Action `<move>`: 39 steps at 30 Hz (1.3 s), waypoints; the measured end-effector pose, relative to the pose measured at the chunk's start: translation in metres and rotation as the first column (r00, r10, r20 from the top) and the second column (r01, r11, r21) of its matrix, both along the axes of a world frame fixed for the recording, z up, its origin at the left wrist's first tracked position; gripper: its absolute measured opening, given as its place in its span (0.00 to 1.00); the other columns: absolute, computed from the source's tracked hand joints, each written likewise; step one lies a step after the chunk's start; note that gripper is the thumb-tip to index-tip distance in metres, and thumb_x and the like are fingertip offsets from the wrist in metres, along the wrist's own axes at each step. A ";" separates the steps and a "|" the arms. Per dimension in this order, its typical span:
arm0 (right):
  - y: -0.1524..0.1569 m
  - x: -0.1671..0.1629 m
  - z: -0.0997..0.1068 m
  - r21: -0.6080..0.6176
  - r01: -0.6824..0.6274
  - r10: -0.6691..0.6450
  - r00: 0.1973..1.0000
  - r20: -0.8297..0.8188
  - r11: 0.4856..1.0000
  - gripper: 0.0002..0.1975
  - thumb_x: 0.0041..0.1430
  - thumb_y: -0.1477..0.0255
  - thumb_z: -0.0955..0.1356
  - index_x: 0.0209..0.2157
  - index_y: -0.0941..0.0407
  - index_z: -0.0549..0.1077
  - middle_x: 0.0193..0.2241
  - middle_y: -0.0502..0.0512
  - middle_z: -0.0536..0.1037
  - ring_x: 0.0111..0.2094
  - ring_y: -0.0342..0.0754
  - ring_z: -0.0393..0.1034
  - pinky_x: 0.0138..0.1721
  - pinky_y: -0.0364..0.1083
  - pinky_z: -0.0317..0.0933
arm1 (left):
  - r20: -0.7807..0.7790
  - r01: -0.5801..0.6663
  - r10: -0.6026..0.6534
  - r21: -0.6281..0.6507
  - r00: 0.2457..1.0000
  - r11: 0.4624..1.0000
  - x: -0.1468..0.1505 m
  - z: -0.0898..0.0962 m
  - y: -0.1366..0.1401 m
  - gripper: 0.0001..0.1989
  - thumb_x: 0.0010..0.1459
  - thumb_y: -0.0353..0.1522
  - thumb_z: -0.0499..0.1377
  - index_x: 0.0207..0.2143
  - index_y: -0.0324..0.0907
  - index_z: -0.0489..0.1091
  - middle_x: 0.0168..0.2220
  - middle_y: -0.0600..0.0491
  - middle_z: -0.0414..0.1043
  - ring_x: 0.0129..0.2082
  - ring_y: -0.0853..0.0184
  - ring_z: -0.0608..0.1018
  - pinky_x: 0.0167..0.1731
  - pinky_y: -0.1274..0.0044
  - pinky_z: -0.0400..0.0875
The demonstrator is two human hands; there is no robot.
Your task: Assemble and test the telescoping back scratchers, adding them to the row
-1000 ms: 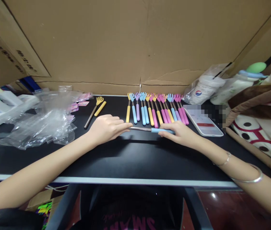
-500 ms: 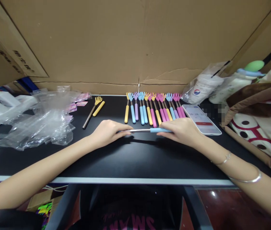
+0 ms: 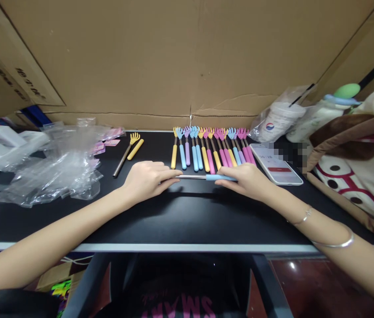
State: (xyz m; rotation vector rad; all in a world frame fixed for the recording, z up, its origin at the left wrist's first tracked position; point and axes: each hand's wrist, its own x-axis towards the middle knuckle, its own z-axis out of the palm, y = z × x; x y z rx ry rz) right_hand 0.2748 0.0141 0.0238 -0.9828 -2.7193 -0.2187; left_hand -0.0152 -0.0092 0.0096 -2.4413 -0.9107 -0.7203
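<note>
Held level above the black table [image 3: 206,221] is a back scratcher [image 3: 191,177] with a metal rod and a light-blue handle. My left hand [image 3: 149,179] is closed on its left end, hiding whatever head is there. My right hand [image 3: 244,179] grips the blue handle. Behind my hands lies a row of back scratchers [image 3: 196,152] in yellow, blue, purple and pink, claws pointing away from me. Left of the row, a metal rod with a yellow claw [image 3: 122,158] lies beside a separate yellow handle [image 3: 135,149].
Clear plastic bags [image 3: 64,163] with pink cards [image 3: 112,142] are heaped on the left. On the right are a phone [image 3: 277,165], a bagged cup [image 3: 277,119], a bottle [image 3: 327,115] and a cloth bag [image 3: 355,154]. A cardboard wall [image 3: 140,57] stands behind.
Both hands keep their hold on the blue back scratcher, which sits slightly higher in view. The rest of the scene has shifted only a little with the camera.
</note>
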 end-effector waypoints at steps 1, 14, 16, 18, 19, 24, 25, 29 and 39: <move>0.000 0.000 0.000 0.012 0.005 -0.006 1.000 0.007 1.000 0.25 0.63 0.54 0.54 0.31 0.55 0.72 0.16 0.50 0.68 0.18 0.41 0.59 0.24 0.41 0.46 | -0.005 0.003 -0.003 0.021 1.000 1.000 0.000 0.000 0.000 0.13 0.62 0.38 0.53 0.37 0.44 0.76 0.22 0.56 0.72 0.23 0.72 0.73 0.21 0.79 0.57; 0.001 -0.005 0.000 -0.455 -0.069 0.039 0.997 -0.073 0.888 0.25 0.64 0.56 0.53 0.28 0.56 0.71 0.25 0.51 0.74 0.26 0.41 0.65 0.29 0.40 0.50 | -0.109 0.071 -0.044 0.258 0.993 0.963 0.000 0.008 -0.006 0.09 0.62 0.36 0.54 0.36 0.45 0.74 0.17 0.59 0.67 0.20 0.74 0.68 0.22 0.78 0.55; 0.000 -0.007 0.001 -0.462 -0.062 0.036 0.997 -0.066 0.884 0.25 0.64 0.57 0.53 0.27 0.56 0.71 0.25 0.51 0.74 0.25 0.41 0.65 0.29 0.41 0.50 | -0.099 0.081 -0.058 0.242 0.993 0.967 0.001 0.008 -0.006 0.10 0.63 0.36 0.53 0.36 0.45 0.74 0.17 0.58 0.67 0.20 0.74 0.68 0.22 0.78 0.54; -0.001 -0.007 0.001 -0.418 -0.039 0.023 0.999 -0.045 0.908 0.24 0.64 0.57 0.54 0.27 0.56 0.70 0.23 0.51 0.73 0.23 0.41 0.64 0.27 0.41 0.49 | -0.099 0.080 -0.059 0.227 0.993 0.971 0.002 0.009 -0.005 0.10 0.63 0.36 0.53 0.37 0.44 0.74 0.17 0.58 0.67 0.20 0.74 0.68 0.22 0.78 0.54; -0.001 -0.007 0.000 -0.385 -0.029 0.017 0.999 -0.034 0.922 0.24 0.64 0.56 0.54 0.27 0.56 0.70 0.22 0.51 0.72 0.23 0.41 0.63 0.27 0.41 0.48 | -0.102 0.080 -0.059 0.222 0.993 0.972 0.002 0.009 -0.005 0.10 0.63 0.35 0.53 0.36 0.44 0.74 0.18 0.58 0.67 0.20 0.74 0.68 0.22 0.78 0.54; 0.000 -0.005 -0.003 -0.176 0.018 -0.013 0.999 0.032 0.984 0.27 0.64 0.54 0.53 0.29 0.56 0.71 0.18 0.50 0.69 0.19 0.40 0.59 0.24 0.41 0.43 | -0.105 0.061 -0.045 0.154 0.993 0.986 0.003 0.006 -0.003 0.13 0.64 0.36 0.51 0.36 0.44 0.74 0.18 0.58 0.69 0.20 0.74 0.70 0.23 0.78 0.55; 0.000 -0.004 -0.004 -0.137 0.023 -0.018 0.999 0.041 0.990 0.27 0.63 0.53 0.52 0.29 0.56 0.72 0.18 0.50 0.69 0.19 0.40 0.59 0.24 0.41 0.43 | -0.099 0.051 -0.039 0.126 0.994 0.991 0.003 0.005 -0.002 0.14 0.65 0.37 0.50 0.36 0.44 0.75 0.19 0.57 0.70 0.21 0.74 0.71 0.23 0.79 0.56; 0.001 -0.004 -0.008 -0.004 0.048 -0.047 0.995 0.088 0.999 0.29 0.63 0.52 0.51 0.31 0.55 0.73 0.17 0.51 0.70 0.18 0.41 0.60 0.22 0.41 0.40 | -0.048 0.027 -0.028 -0.019 0.998 0.999 0.001 -0.002 0.002 0.17 0.65 0.40 0.48 0.37 0.44 0.75 0.23 0.55 0.74 0.24 0.72 0.75 0.23 0.80 0.58; -0.006 -0.005 -0.001 0.218 0.010 -0.034 0.994 0.106 0.976 0.26 0.63 0.53 0.54 0.32 0.55 0.73 0.21 0.52 0.75 0.21 0.41 0.65 0.22 0.43 0.42 | 0.126 0.069 0.015 -0.633 0.992 0.771 0.004 -0.007 0.004 0.15 0.63 0.42 0.50 0.39 0.48 0.75 0.24 0.60 0.75 0.22 0.73 0.76 0.23 0.84 0.59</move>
